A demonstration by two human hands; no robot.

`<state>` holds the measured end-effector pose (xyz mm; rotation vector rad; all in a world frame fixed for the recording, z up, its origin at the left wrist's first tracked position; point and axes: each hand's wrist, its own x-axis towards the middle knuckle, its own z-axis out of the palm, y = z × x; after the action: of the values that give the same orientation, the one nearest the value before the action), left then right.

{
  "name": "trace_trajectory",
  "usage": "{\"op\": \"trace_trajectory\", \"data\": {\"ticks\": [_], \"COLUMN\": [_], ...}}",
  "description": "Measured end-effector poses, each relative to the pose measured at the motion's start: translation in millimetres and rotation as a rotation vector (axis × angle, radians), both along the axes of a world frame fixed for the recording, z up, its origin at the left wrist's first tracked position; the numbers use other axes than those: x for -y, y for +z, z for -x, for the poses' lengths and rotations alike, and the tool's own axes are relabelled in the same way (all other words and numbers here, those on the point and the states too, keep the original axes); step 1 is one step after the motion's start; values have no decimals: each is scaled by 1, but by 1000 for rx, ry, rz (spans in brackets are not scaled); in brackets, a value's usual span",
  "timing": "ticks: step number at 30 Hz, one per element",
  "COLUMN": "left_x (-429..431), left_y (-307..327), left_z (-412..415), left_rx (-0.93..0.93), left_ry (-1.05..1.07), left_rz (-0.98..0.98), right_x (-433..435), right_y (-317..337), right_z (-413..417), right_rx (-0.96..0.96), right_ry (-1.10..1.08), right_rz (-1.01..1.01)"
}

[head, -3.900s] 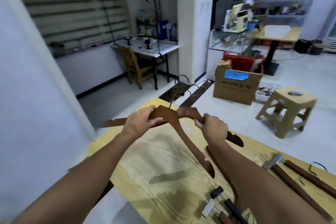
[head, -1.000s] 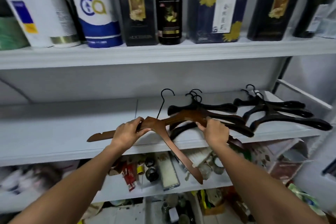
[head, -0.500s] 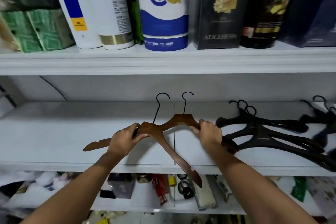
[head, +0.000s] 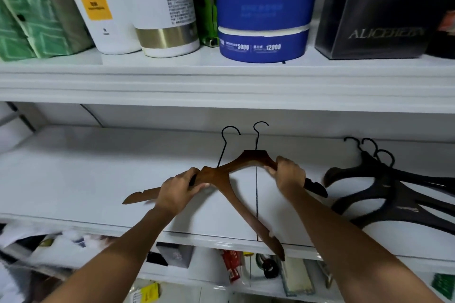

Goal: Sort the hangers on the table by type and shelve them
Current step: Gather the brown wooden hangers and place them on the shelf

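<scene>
Two brown wooden hangers with black wire hooks are held over the white middle shelf (head: 73,179). My left hand (head: 179,189) grips the nearer wooden hanger (head: 221,179) by its left arm; its other arm slants down past the shelf's front edge. My right hand (head: 289,173) grips the right arm of the second wooden hanger (head: 254,157), which overlaps the first. To the right, a pile of black plastic hangers (head: 384,192) lies on the same shelf.
The upper shelf carries green packets (head: 29,19), white bottles (head: 138,7), a blue-and-white tub (head: 264,19) and a dark box (head: 379,12). Below the middle shelf, small boxes and clutter (head: 234,268) fill a lower shelf. The left part of the middle shelf is bare.
The view has drawn closer to the shelf and shifted left. Both hands have carried the two wooden hangers in over the middle shelf, left of the black hangers.
</scene>
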<state>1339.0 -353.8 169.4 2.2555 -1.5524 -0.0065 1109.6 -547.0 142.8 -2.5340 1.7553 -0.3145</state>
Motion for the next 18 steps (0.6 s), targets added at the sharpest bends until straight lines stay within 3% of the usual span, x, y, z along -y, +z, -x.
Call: {"op": "trace_trajectory", "data": {"ticks": [9, 18], "left_x": [16, 29], "left_y": [-10, -16], "left_z": [12, 32], "left_rx": [19, 10], "left_ry": [-7, -5], "left_rz": [-15, -66], "right_x": [25, 20], "right_y": [-24, -30], "right_z": [-1, 7], "right_rx": [-178, -115], "right_ry": [62, 70], "right_rz": [20, 5]}}
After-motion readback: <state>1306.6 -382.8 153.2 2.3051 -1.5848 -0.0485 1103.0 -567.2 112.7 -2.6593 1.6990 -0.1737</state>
